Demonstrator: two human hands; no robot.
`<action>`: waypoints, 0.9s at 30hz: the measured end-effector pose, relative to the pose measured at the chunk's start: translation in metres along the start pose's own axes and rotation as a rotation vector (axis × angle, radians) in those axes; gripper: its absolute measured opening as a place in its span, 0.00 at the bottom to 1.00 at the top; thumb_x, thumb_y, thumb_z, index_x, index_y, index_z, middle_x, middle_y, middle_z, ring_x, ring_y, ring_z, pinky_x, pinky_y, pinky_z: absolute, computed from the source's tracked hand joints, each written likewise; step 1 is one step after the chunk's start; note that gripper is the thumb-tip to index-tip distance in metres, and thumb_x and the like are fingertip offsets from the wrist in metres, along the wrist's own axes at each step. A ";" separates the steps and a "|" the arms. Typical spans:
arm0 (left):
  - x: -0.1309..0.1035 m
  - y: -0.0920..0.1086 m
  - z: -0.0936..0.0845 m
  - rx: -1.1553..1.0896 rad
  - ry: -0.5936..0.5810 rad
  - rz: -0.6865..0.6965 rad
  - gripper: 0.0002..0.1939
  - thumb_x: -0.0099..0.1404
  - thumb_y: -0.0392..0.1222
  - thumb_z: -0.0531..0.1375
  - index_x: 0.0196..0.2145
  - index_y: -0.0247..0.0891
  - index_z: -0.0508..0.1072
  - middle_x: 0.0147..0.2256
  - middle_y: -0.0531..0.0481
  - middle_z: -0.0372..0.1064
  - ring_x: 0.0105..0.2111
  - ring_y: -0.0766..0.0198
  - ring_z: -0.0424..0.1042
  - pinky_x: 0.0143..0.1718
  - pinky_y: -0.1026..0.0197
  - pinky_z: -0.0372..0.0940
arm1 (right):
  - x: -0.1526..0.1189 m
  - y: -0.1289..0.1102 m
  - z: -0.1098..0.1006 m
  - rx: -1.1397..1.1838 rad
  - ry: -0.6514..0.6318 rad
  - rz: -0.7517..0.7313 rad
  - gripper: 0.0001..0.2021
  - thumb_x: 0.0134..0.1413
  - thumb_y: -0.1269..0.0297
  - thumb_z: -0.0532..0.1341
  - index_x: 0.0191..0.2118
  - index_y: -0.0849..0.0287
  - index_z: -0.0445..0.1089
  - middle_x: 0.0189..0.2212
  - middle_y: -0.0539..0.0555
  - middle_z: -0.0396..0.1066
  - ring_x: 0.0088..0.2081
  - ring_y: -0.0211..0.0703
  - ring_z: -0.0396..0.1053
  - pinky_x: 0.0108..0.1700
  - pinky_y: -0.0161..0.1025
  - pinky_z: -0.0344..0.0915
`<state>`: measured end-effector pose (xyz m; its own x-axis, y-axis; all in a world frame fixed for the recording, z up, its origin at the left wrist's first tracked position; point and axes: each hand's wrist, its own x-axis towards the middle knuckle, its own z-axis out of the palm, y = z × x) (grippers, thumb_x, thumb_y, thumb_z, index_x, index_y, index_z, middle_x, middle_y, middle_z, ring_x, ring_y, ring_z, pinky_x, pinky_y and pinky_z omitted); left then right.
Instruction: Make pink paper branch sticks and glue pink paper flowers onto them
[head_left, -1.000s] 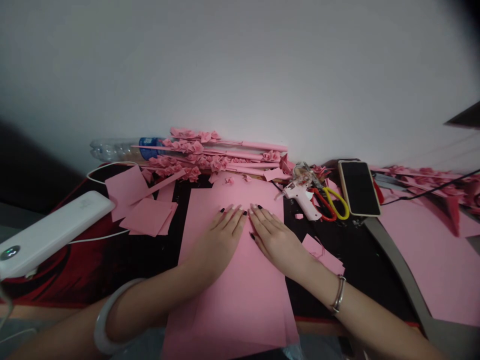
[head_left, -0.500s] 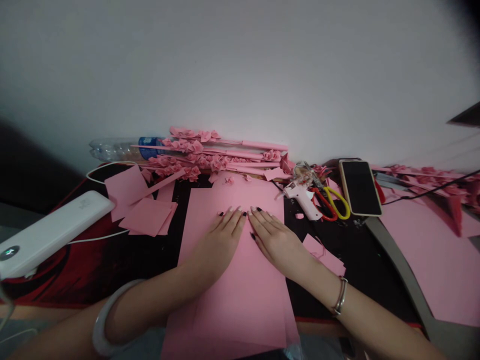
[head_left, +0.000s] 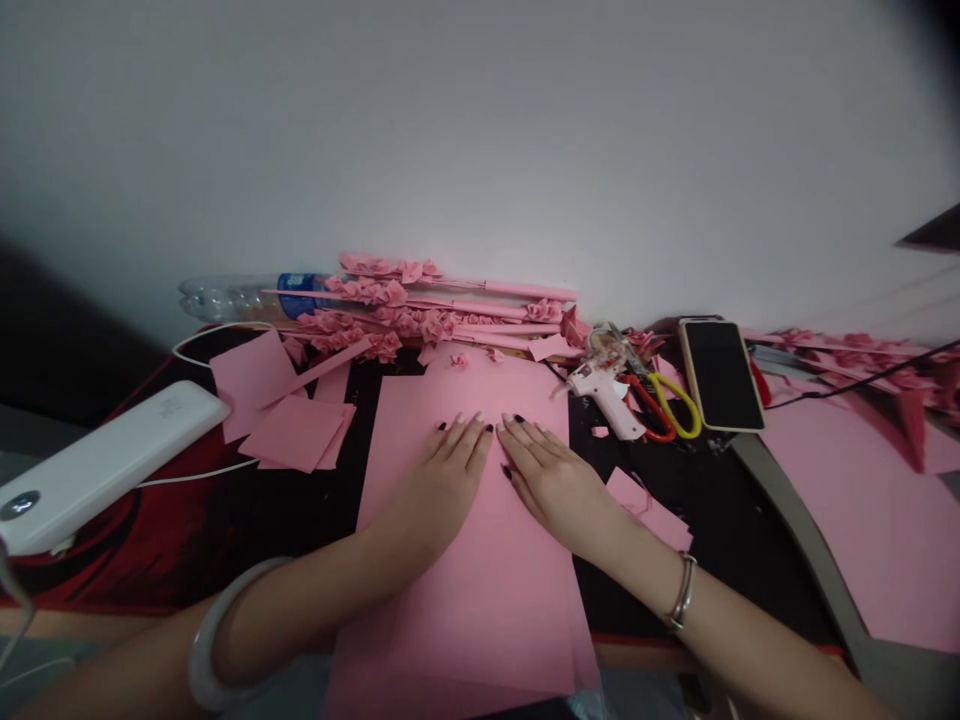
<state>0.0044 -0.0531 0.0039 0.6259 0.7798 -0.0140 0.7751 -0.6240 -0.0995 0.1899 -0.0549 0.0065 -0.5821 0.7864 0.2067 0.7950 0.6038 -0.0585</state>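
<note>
One pale wall [head_left: 480, 130] rises behind one black-and-red mat [head_left: 307, 520], where pink sheets [head_left: 480, 620], at least two and overlapping, lie flat at center beneath two bare hands. One more large sheet [head_left: 870, 520] lies at far right. Along the wall runs a row of pink stems [head_left: 525, 293], at least three, their clustered blooms too tangled to count. The left hand [head_left: 446, 490] and right hand [head_left: 559, 485] rest palms down on the center sheets, tips angled toward each other but apart; the fingers of each lie straight and close together, pinching nothing. The right thumb stands slightly off; the left thumb cannot be made out. One white device [head_left: 112, 465] sits at left, one clear bottle [head_left: 232, 298] on its side behind it. To the right are one dark-screened phone [head_left: 724, 375], one glue gun [head_left: 611, 405] and two scissor handles, one red [head_left: 656, 420], one yellow [head_left: 686, 410]. Pink squares [head_left: 292, 432], at least three, overlap at left. Two bracelets, one white [head_left: 206, 660], one silver [head_left: 683, 595], circle the forearms. Two loose blossoms [head_left: 459, 360] dot the sheets' far end; one pink scrap [head_left: 600, 432] lies below the glue gun.
</note>
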 end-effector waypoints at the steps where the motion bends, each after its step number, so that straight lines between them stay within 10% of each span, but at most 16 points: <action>1: 0.000 0.000 -0.001 -0.001 -0.007 -0.003 0.33 0.59 0.20 0.42 0.62 0.26 0.58 0.63 0.36 0.53 0.62 0.49 0.54 0.60 0.46 0.57 | 0.000 0.000 0.000 0.001 -0.002 0.006 0.21 0.64 0.71 0.50 0.59 0.73 0.62 0.59 0.67 0.61 0.60 0.52 0.62 0.61 0.50 0.61; 17: -0.007 -0.009 -0.010 0.027 -0.072 -0.156 0.27 0.62 0.27 0.45 0.57 0.21 0.64 0.58 0.28 0.60 0.58 0.47 0.63 0.56 0.42 0.59 | -0.014 0.004 -0.013 -0.120 0.017 0.176 0.16 0.60 0.71 0.53 0.47 0.74 0.72 0.50 0.72 0.71 0.51 0.59 0.71 0.54 0.53 0.68; 27: -0.003 -0.029 -0.024 -0.186 0.215 -0.251 0.17 0.68 0.38 0.50 0.28 0.38 0.76 0.32 0.46 0.77 0.33 0.56 0.74 0.59 0.36 0.49 | -0.006 0.029 -0.013 0.123 0.260 0.208 0.14 0.61 0.70 0.54 0.27 0.60 0.72 0.46 0.65 0.74 0.49 0.54 0.71 0.50 0.52 0.70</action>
<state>-0.0179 -0.0380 0.0310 0.4030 0.8933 0.1989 0.8967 -0.4289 0.1091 0.2186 -0.0443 0.0160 -0.3348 0.8442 0.4187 0.8563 0.4580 -0.2388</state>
